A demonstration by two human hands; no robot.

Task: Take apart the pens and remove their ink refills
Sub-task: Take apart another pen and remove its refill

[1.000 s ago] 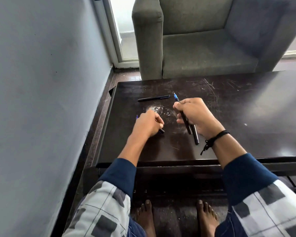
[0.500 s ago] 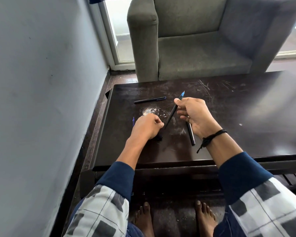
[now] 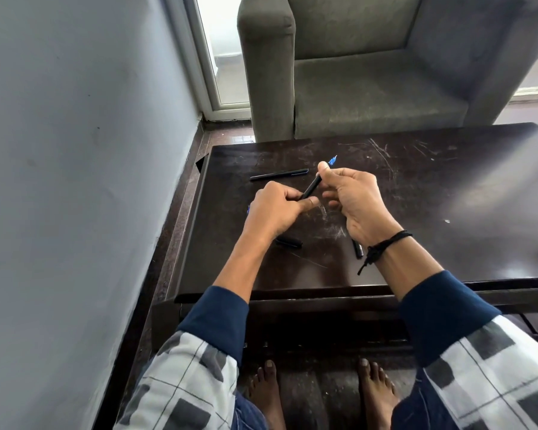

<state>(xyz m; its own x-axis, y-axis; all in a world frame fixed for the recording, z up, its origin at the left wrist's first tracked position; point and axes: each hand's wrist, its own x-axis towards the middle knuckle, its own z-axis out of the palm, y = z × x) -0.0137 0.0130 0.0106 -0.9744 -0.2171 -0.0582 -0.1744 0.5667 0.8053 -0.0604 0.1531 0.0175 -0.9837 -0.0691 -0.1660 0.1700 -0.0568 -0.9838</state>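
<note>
A black pen (image 3: 312, 187) with a blue tip is held slanted above the dark table (image 3: 432, 193). My right hand (image 3: 354, 200) pinches its upper end near the tip, and my left hand (image 3: 275, 209) grips its lower end. A second black pen (image 3: 278, 175) lies flat on the table beyond my hands. A short black pen piece (image 3: 289, 242) lies under my left wrist, and another black barrel piece (image 3: 358, 249) shows below my right wrist. A small blue bit (image 3: 248, 209) peeks out left of my left hand.
A grey wall (image 3: 75, 150) runs close along the table's left edge. A grey armchair (image 3: 370, 72) stands right behind the table. The table top is scratched, with a small white speck (image 3: 447, 221) to the right. My bare feet rest under the table's front edge.
Both hands have risen off the table with the blue-tipped pen. My left hand has left the short black piece on the table and now grips the pen's lower end.
</note>
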